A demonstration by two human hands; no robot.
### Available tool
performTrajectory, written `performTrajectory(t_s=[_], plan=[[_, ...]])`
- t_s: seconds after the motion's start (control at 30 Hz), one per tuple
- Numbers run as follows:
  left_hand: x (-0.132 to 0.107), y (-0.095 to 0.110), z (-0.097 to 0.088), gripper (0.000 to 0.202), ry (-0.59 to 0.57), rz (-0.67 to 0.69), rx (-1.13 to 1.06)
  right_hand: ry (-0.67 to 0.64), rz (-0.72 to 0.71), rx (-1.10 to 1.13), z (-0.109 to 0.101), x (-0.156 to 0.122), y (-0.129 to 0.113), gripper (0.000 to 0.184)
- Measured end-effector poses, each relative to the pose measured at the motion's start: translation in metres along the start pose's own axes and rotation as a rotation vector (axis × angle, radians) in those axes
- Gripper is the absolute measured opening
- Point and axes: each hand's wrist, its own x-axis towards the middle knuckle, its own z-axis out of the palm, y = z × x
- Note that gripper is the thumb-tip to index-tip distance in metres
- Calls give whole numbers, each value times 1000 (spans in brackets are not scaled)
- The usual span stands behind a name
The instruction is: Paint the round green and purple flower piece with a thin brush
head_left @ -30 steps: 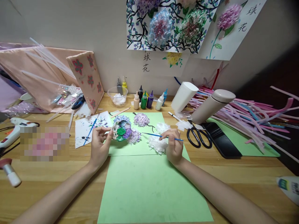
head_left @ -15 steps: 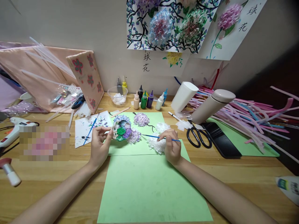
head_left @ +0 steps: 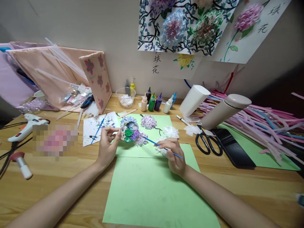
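My left hand (head_left: pixel 108 144) pinches the left rim of a small paint palette (head_left: pixel 123 127), whose wells hold green and purple paint. Between the fingers of my right hand (head_left: pixel 173 155) is a thin blue paintbrush (head_left: pixel 152 141), its tip over the purple well. Beneath and around the palette lies a green sheet (head_left: pixel 142 186) carrying ruffled paper flowers: a lilac flower (head_left: pixel 148 121), another lilac one (head_left: pixel 141 140) partly behind the palette, and a white flower (head_left: pixel 171 132). A second white flower is partly covered by my right hand.
Paint bottles (head_left: pixel 152 102) and a clear bowl (head_left: pixel 125 97) stand at the back. To the right are black-handled scissors (head_left: pixel 209 144), a phone (head_left: pixel 234 148), a tumbler (head_left: pixel 225 110) and pipe cleaners (head_left: pixel 266 126). A paint-stained paper (head_left: pixel 95 128) and a glue gun (head_left: pixel 27 128) lie left.
The brush tip has come left from beside the lilac flower to the palette's purple well, and the brush slants more steeply. The whole view has shifted, with things sitting farther right.
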Motion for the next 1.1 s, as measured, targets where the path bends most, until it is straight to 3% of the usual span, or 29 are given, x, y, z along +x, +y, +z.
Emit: performTrajectory(t_s=[0.37,0.53,0.67,0.87,1.1], plan=[[-2,-2,0,22,-30,-1,-9,-163,21,-31,3,4,-2,25],[-2,-2,-1,22,-27,10,10,-123,23,-13,2,5,-3,26],[-2,-2,-1,22,-37,-1,0,-182,16,-30,2,5,-3,27],[-2,-1,0,22,-39,-5,11,-61,-8,-9,0,1,-2,29],[-3,1,0,21,-51,-1,10,-128,-6,-76,2,4,-3,27]])
